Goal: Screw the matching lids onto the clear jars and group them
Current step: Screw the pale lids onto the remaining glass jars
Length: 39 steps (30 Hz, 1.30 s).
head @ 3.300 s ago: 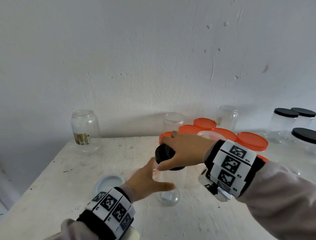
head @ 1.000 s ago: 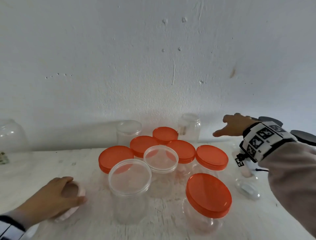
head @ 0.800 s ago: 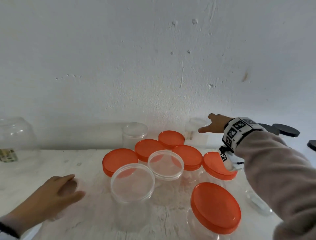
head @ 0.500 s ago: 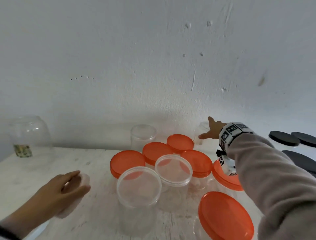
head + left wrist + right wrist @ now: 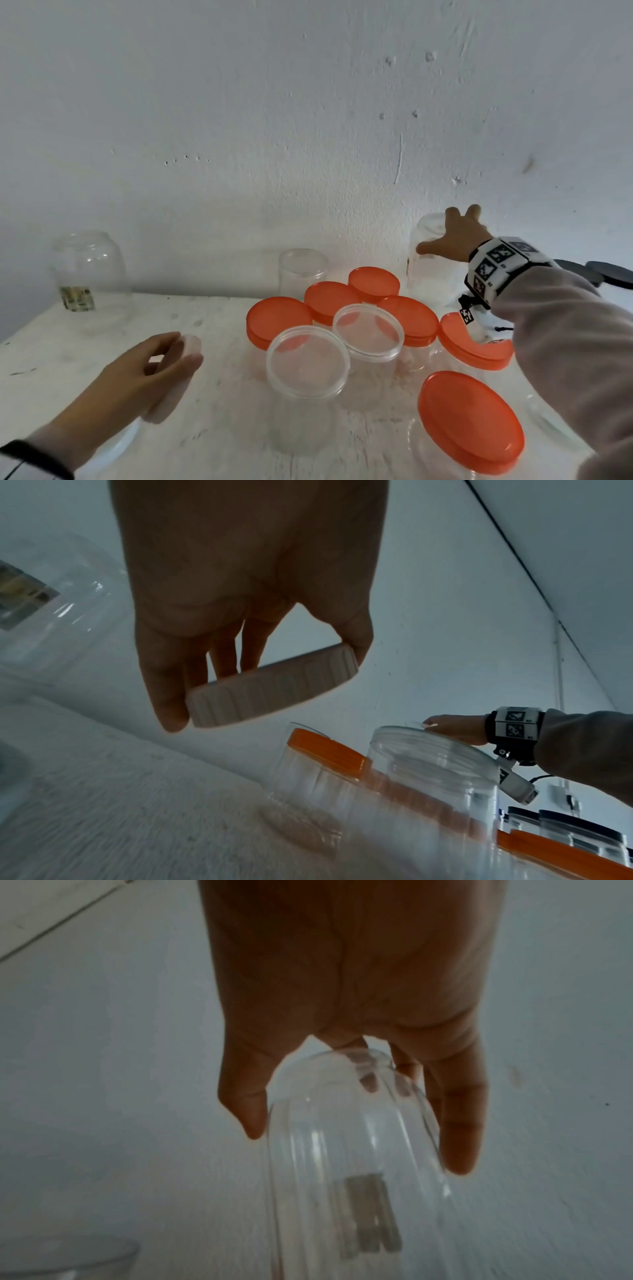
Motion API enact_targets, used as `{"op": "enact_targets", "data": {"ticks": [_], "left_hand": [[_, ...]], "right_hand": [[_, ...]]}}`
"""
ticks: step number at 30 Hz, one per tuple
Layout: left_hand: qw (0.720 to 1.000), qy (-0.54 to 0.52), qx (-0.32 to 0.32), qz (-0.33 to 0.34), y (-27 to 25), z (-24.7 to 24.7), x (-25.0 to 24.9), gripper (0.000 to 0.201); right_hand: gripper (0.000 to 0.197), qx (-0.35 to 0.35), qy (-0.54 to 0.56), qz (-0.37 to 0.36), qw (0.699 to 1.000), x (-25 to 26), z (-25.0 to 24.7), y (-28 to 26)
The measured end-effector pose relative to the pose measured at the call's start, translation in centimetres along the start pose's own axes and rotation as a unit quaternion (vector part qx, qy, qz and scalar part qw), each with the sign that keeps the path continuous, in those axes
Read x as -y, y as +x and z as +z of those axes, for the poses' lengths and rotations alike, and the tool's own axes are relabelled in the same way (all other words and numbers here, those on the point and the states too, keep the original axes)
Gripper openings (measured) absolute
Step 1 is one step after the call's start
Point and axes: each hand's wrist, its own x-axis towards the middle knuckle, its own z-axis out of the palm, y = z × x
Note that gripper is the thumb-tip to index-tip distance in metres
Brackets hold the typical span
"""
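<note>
My left hand (image 5: 164,359) holds a pale ribbed lid (image 5: 181,370) by its rim at the table's left front; in the left wrist view the ribbed lid (image 5: 274,688) sits tilted between thumb and fingers of that left hand (image 5: 263,684), above the tabletop. My right hand (image 5: 452,233) reaches to the back right and wraps over the top of a lidless clear jar (image 5: 428,270) by the wall. In the right wrist view the right hand (image 5: 356,1137) has its thumb on one side of the clear jar (image 5: 352,1150) and its fingers on the other.
Several orange-lidded jars (image 5: 469,421) cluster mid-table around two open wide jars (image 5: 308,363). A labelled glass jar (image 5: 89,274) stands back left and a clear jar (image 5: 301,270) back centre. Black lids (image 5: 609,274) show far right. A clear lid (image 5: 116,445) lies below my left hand.
My right hand swung from the black-lidded jars across to the clear jar by the wall and closed over its top. My left hand raised the pale lid off the table.
</note>
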Motion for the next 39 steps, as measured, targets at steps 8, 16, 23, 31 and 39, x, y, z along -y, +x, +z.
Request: {"op": "enact_targets", "data": {"ticks": [8, 16, 23, 31, 39], "left_hand": [[0.998, -0.031, 0.042, 0.025, 0.2, -3.6, 0.2, 0.048], [0.995, -0.070, 0.039, 0.067, 1.6, -9.3, 1.7, 0.049], [0.986, -0.145, 0.033, 0.081, 2.7, -13.2, 2.1, 0.045], [0.979, -0.168, 0.065, 0.098, 4.1, -15.1, 1.4, 0.056], [0.977, -0.122, 0.106, 0.142, 5.6, -14.0, -0.3, 0.054]], "right_hand": [[0.092, -0.135, 0.208, -0.076, 0.966, 4.5, -2.6, -5.2], [0.078, -0.066, 0.322, -0.089, 0.940, 13.7, -1.4, -12.3], [0.038, 0.202, 0.589, 0.021, 0.783, 20.1, 2.6, -18.5], [0.045, 0.345, 0.571, 0.077, 0.741, 23.2, 9.6, -22.3], [0.080, 0.271, 0.336, 0.015, 0.902, 23.2, 14.6, -23.0]]}}
